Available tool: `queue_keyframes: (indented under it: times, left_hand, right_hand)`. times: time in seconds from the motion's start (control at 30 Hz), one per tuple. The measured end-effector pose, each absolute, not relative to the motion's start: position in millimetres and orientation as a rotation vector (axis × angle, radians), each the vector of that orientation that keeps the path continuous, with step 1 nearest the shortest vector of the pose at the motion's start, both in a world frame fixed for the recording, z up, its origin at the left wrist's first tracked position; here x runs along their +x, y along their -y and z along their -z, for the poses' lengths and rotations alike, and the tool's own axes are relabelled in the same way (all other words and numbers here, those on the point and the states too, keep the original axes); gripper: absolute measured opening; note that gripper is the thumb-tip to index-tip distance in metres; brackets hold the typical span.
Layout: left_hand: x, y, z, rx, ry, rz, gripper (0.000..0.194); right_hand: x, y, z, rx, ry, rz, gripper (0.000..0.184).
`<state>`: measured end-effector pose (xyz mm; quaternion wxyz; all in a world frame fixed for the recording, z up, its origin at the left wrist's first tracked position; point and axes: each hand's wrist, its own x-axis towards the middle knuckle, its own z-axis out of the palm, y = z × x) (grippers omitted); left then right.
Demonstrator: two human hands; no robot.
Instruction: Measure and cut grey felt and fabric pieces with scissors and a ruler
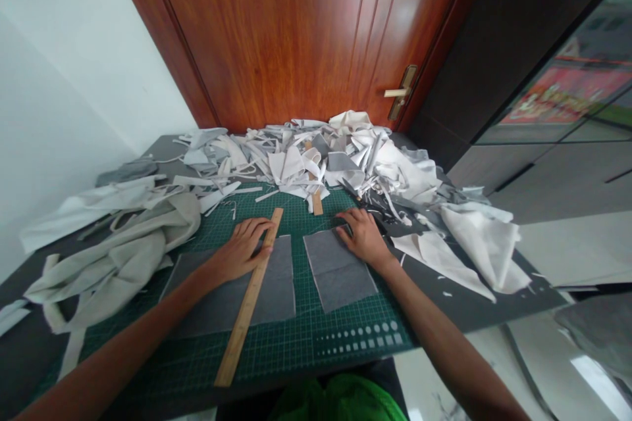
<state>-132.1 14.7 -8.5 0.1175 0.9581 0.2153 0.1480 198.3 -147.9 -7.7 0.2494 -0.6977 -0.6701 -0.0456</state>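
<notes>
My left hand (247,247) is closed on the upper part of a wooden ruler (241,322), with fingertips and thumb at its edge. The ruler lies slanted across a larger grey fabric piece (276,289), which shows on both sides of it. My right hand (365,237) rests at the upper right corner of a smaller grey fabric piece (336,270), thumb and fingers apart, holding nothing visible. A strip of bare green cutting mat (303,335) runs between the pieces. Just beyond my right hand lies a dark tool (378,207), possibly scissors, partly hidden among scraps.
White and grey fabric scraps (291,164) are heaped along the back, against a wooden door (296,33). Beige fabric (118,263) lies bunched at left. White cloth pieces (478,243) lie at right. Another wooden strip (316,202) pokes out of the heap.
</notes>
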Motion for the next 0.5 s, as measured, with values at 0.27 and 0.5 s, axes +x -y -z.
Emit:
queue_keyframes:
  times: [0.27, 0.5]
  left_hand:
    - [-129.8, -24.5, -4.1, 2.895, -0.558, -0.449, 0.041]
    - [-47.0, 39.1, -17.0, 2.89, -0.657, -0.218, 0.034]
  right_hand:
    - [256.2, 161.0, 23.2, -2.264, 1.387, 0.194, 0.024]
    - [262.2, 158.6, 26.0, -2.329, 1.319, 0.202, 0.035]
